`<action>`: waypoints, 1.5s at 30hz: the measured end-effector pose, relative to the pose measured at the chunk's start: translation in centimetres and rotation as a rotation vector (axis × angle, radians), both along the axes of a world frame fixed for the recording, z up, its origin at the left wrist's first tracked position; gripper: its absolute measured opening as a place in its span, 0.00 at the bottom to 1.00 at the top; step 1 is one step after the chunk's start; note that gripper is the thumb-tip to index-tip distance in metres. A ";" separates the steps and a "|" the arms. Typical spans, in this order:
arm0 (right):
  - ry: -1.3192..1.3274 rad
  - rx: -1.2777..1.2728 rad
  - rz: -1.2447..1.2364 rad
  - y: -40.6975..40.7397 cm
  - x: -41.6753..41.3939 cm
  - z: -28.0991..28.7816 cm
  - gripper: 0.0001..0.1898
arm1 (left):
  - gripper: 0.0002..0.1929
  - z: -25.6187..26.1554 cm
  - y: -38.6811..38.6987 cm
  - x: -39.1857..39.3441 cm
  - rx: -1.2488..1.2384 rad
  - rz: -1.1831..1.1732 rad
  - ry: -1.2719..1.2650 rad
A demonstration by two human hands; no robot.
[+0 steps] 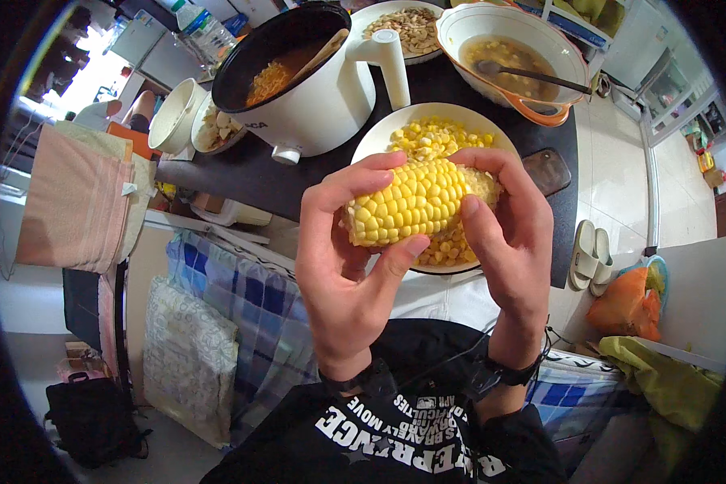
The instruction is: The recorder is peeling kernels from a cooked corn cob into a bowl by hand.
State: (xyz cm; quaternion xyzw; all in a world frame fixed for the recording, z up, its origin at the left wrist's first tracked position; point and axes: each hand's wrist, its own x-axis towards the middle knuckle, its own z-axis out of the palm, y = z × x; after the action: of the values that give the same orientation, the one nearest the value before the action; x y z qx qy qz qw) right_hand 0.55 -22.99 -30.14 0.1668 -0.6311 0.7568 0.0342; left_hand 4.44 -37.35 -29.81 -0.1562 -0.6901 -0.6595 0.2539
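A yellow corn cob [408,202] is held sideways between both hands, above a white plate [372,134] of loose corn kernels [441,133]. My left hand [348,260] grips the cob's left end, thumb below and fingers over the top. Around the right end are the fingers of my right hand [514,236], its thumb pressing at the edge of the kernel rows. Kernels are stripped from that right end, where the pale bare core [481,183] shows. The cob and hands hide part of the plate.
Behind the plate stands a white electric pot [320,115] with noodles and a wooden utensil. A bowl of soup [460,30] with a dark spoon is at the back right. A phone [546,172] lies right of the plate. Two small bowls [172,121] sit left of the pot.
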 end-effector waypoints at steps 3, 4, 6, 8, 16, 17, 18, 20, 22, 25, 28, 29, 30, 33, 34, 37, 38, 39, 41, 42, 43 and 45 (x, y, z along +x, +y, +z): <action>-0.064 0.004 0.027 0.0 0.1 0.4 0.14 | 0.26 0.1 0.0 0.0 0.004 0.004 -0.004; -0.057 0.001 0.031 -0.1 0.0 0.3 0.14 | 0.26 0.2 0.0 0.1 0.006 0.012 -0.010; -0.051 0.000 0.031 -0.2 -0.2 0.1 0.14 | 0.26 0.2 0.1 0.1 0.021 0.012 -0.017; -0.012 -0.026 0.019 -0.1 -0.5 -0.3 0.14 | 0.26 -0.1 0.3 0.0 0.039 0.003 -0.026; -0.060 -0.052 0.024 -0.3 -0.7 -0.2 0.16 | 0.26 -0.3 0.5 -0.3 0.054 -0.007 -0.025; -0.062 -0.066 0.018 -0.4 -0.7 -0.2 0.17 | 0.26 -0.2 0.5 -0.4 0.054 -0.005 -0.025; -0.063 -0.066 0.020 -0.5 -0.8 -0.2 0.17 | 0.26 -0.3 0.5 -0.4 0.052 -0.007 -0.015; -0.002 -0.056 -0.001 -0.7 -1.2 -0.3 0.17 | 0.26 -0.3 0.4 -0.4 0.049 -0.006 -0.005; -0.044 -0.069 0.018 -0.7 -1.3 -0.2 0.17 | 0.25 -0.6 0.5 -0.6 0.060 0.003 -0.004; -0.110 -0.102 0.042 -0.8 -1.6 -0.4 0.18 | 0.25 -1.0 0.4 -1.0 0.035 0.006 0.006; -0.134 -0.112 0.056 -1.1 -1.8 -0.2 0.18 | 0.24 -1.0 0.4 -1.1 0.044 0.013 -0.006; -0.135 -0.103 0.059 -1.2 -1.8 -0.2 0.18 | 0.24 -1.0 0.2 -1.1 0.044 0.020 -0.007; -0.137 -0.100 0.060 -1.1 -2.0 -0.3 0.18 | 0.25 -1.1 0.2 -1.2 0.026 0.019 -0.006; -0.087 -0.082 0.066 -1.0 -2.3 -0.4 0.18 | 0.25 -1.3 0.1 -1.4 0.012 0.015 -0.011; -0.077 -0.088 0.061 -1.0 -2.4 -0.3 0.18 | 0.25 -1.3 0.1 -1.5 0.013 0.009 -0.013; -0.051 -0.066 0.046 -1.2 -2.5 -0.5 0.19 | 0.25 -1.4 0.4 -1.7 0.037 0.034 -0.016; -0.031 -0.040 0.037 -1.2 -2.5 -0.7 0.20 | 0.25 -1.5 0.4 -1.7 0.040 0.033 -0.020; -0.033 -0.041 0.041 -1.3 -2.4 -0.5 0.20 | 0.25 -1.2 0.2 -1.6 0.026 0.044 -0.019; -0.068 -0.103 0.083 -1.2 -2.3 0.2 0.23 | 0.25 -1.0 0.0 -1.6 0.012 0.058 -0.020; -0.071 -0.101 0.087 -1.0 -2.5 0.2 0.23 | 0.26 -1.2 -0.2 -1.7 -0.011 0.047 0.004; -0.040 -0.091 0.114 -0.6 -2.8 0.1 0.25 | 0.26 -1.3 -0.3 -1.8 -0.034 0.036 0.028; -0.012 -0.080 0.142 -0.4 -3.0 0.2 0.27 | 0.26 -1.4 -0.5 -1.9 -0.005 0.032 0.018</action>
State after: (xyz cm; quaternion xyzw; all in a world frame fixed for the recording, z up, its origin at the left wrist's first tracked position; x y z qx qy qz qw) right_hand -2.46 -23.41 -29.99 0.2050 -0.5871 0.7829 -0.0167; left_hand 2.52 -37.85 -31.25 -0.1517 -0.6918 -0.6522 0.2703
